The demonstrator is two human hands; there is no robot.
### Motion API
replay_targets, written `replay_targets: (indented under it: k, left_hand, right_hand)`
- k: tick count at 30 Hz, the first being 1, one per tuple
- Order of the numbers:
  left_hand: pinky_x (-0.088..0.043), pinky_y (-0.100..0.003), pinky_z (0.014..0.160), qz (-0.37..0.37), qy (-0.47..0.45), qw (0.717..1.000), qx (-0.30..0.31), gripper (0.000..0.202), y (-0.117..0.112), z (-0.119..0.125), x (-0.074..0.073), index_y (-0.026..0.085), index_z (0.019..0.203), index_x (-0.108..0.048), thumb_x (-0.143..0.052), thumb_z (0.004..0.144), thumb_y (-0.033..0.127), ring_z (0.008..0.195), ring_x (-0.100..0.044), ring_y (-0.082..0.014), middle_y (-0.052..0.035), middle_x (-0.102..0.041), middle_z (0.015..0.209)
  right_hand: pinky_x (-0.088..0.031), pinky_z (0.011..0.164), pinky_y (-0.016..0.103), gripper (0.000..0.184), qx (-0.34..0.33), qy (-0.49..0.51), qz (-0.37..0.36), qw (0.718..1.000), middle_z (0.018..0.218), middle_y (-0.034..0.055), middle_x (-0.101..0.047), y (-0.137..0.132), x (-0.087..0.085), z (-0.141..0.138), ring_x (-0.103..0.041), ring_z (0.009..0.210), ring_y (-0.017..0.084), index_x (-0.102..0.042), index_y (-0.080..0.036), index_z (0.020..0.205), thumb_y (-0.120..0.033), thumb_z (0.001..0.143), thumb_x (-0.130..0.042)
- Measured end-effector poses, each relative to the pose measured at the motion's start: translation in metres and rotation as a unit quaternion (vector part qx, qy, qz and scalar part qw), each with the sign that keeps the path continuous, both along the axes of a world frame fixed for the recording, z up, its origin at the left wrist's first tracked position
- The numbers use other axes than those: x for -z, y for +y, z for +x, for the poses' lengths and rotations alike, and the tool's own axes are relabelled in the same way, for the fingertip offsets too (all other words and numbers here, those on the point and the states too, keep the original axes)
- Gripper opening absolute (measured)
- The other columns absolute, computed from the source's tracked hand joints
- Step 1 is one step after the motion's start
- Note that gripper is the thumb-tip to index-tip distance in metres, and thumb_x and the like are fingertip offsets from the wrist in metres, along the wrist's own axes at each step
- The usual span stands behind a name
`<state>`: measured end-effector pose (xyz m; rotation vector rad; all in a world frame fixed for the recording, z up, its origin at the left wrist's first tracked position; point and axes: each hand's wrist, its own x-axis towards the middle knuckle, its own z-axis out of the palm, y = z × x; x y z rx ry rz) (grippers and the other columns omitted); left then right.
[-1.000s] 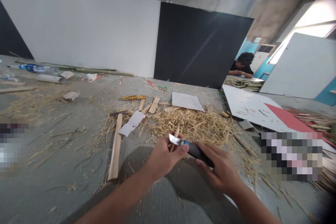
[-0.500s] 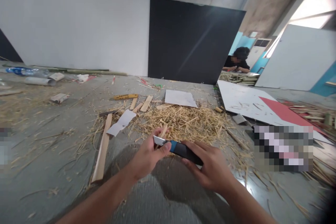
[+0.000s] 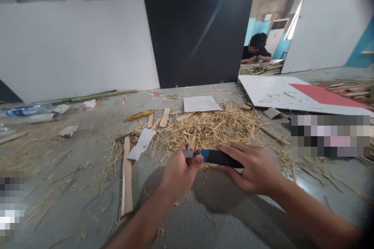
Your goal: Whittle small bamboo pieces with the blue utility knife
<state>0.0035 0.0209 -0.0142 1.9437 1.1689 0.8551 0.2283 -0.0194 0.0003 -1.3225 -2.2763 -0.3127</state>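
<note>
My right hand (image 3: 251, 165) is closed round the black handle of a utility knife (image 3: 223, 158) with a blue band near its front. The knife's blade end points left, towards my left hand (image 3: 182, 169). That hand is closed on a small strip of pale wood (image 3: 191, 142), whose tip sticks up above the fingers. Its thumb lies against the front of the knife, by the blade. Where the blade meets the strip is partly hidden by my fingers. Just beyond both hands lies a heap of thin wood shavings (image 3: 219, 126).
Left of the heap are a long wooden strip (image 3: 126, 179), a torn paper piece (image 3: 142, 144) and a yellow pencil-like stick (image 3: 140, 115). A white sheet (image 3: 201, 104) lies behind it. White and black panels (image 3: 201, 42) stand at the back. A person (image 3: 257, 48) sits far right.
The view has tilted and shifted, so both hands appear further right. The knife now lies more level, and its blade has moved closer in behind my left thumb and fingers.
</note>
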Motion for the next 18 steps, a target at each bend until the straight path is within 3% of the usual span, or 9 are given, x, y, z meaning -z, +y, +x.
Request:
replay_targets:
  k: [7,13,18]
  left_hand:
    - [-0.032,-0.026,0.058,0.040,0.013,0.999,-0.013,0.041,0.000,0.000,-0.002,0.018,0.081,-0.053,-0.046,0.089,0.057,0.064,-0.052,-0.0168,-0.0020,-0.057,0.072]
    - [-0.028,-0.026,0.054,0.043,0.015,0.997,-0.067,0.044,0.001,-0.001,0.000,0.020,0.078,-0.048,-0.051,0.084,0.063,0.056,-0.048,-0.0167,0.0015,-0.051,0.060]
    - [-0.026,-0.025,0.053,0.048,0.007,0.996,-0.069,0.048,0.003,-0.003,-0.001,0.020,0.077,-0.046,-0.050,0.081,0.067,0.055,-0.047,-0.0158,0.0018,-0.050,0.060]
  right_hand:
    - [-0.044,0.062,0.032,0.040,0.019,-0.003,0.025,0.999,0.095,0.0079,-0.069,-0.001,0.004,-0.001,-0.067,0.075,0.022,-0.058,-0.020,0.121,-0.043,0.088,-0.053]
    - [-0.044,0.060,0.029,0.039,0.029,0.039,-0.013,0.999,0.091,0.0071,-0.069,-0.005,0.005,-0.010,-0.066,0.071,0.019,-0.059,-0.019,0.120,-0.042,0.089,-0.053]
    - [-0.043,0.060,0.030,0.037,0.029,0.042,0.062,0.997,0.085,0.0053,-0.069,-0.010,0.005,-0.016,-0.065,0.070,0.019,-0.060,-0.018,0.118,-0.040,0.089,-0.056]
